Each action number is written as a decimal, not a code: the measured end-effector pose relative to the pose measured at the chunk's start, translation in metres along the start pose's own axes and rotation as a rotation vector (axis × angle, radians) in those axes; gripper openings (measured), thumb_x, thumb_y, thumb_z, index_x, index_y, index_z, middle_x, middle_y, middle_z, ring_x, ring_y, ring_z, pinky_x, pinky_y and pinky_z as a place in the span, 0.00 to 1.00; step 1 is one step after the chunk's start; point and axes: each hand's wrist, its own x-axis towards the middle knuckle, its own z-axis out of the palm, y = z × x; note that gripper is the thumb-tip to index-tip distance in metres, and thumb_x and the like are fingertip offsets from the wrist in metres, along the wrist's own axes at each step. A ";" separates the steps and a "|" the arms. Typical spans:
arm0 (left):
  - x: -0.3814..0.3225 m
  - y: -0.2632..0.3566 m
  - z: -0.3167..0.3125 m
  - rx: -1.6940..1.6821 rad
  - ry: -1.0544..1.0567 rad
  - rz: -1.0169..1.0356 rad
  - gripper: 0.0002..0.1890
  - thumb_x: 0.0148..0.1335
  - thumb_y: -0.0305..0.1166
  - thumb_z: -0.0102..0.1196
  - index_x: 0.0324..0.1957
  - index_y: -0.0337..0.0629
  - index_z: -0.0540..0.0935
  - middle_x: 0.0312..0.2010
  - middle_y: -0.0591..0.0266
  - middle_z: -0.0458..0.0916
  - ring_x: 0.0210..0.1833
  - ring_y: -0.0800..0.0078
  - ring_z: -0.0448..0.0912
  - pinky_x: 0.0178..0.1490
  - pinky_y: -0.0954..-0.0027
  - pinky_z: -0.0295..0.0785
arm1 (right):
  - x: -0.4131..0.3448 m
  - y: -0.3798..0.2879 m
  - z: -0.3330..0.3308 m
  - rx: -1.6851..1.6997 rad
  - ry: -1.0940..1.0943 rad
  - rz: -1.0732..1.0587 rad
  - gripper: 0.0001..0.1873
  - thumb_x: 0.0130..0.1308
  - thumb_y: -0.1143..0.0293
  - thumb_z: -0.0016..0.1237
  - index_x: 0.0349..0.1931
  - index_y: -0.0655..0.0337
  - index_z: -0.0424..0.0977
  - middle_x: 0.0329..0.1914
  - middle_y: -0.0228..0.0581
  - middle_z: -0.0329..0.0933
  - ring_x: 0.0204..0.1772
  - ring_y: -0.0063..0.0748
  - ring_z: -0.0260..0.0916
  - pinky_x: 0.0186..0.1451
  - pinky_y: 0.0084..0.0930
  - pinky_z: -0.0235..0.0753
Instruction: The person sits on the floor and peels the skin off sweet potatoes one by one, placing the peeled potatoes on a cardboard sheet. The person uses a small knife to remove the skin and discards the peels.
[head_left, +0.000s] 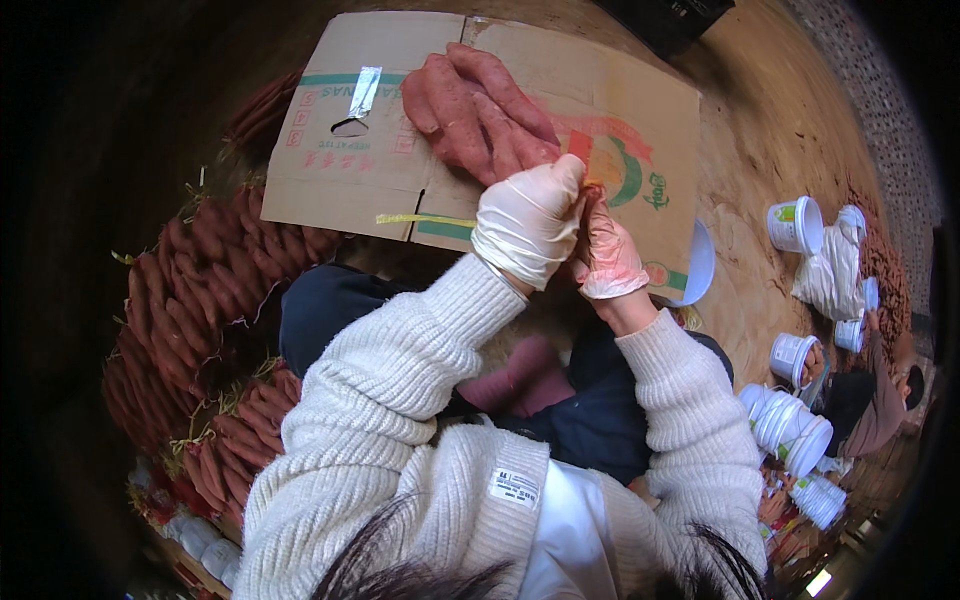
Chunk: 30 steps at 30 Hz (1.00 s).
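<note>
Several reddish sweet potatoes lie bunched together, apparently inside a tight red net bag, on a flattened cardboard banana box. My left hand, in a thin white glove, is closed at the bag's gathered end. Right beside it, my gloved right hand pinches the same end, its fingertips partly hidden behind my left hand. A red and orange label shows just beyond my fingers. One yellow tie strip lies across the cardboard's near edge and runs under my left hand.
Many netted sweet potatoes are piled at left. White buckets stand at right beside a white sack and stacked buckets. A person is at far right. A black crate sits at the top.
</note>
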 end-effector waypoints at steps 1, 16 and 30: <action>0.000 0.002 0.000 0.032 -0.013 0.014 0.08 0.54 0.24 0.58 0.35 0.44 0.73 0.25 0.52 0.76 0.29 0.50 0.77 0.31 0.59 0.70 | 0.005 0.004 0.008 0.071 0.052 -0.064 0.25 0.64 0.45 0.47 0.47 0.59 0.69 0.37 0.34 0.75 0.30 0.28 0.73 0.27 0.22 0.72; 0.005 0.001 -0.004 -0.066 0.034 -0.019 0.08 0.54 0.27 0.59 0.34 0.42 0.74 0.27 0.51 0.77 0.32 0.52 0.78 0.33 0.62 0.72 | -0.002 0.004 0.010 -0.265 0.043 -0.538 0.23 0.62 0.64 0.57 0.52 0.66 0.67 0.46 0.33 0.75 0.45 0.26 0.72 0.50 0.23 0.71; -0.004 0.007 0.009 -0.167 0.055 -0.030 0.04 0.58 0.26 0.56 0.34 0.43 0.74 0.25 0.49 0.76 0.29 0.50 0.75 0.32 0.62 0.71 | 0.054 -0.013 0.015 0.377 0.002 -0.203 0.10 0.69 0.61 0.43 0.40 0.56 0.72 0.40 0.33 0.74 0.43 0.24 0.70 0.49 0.25 0.72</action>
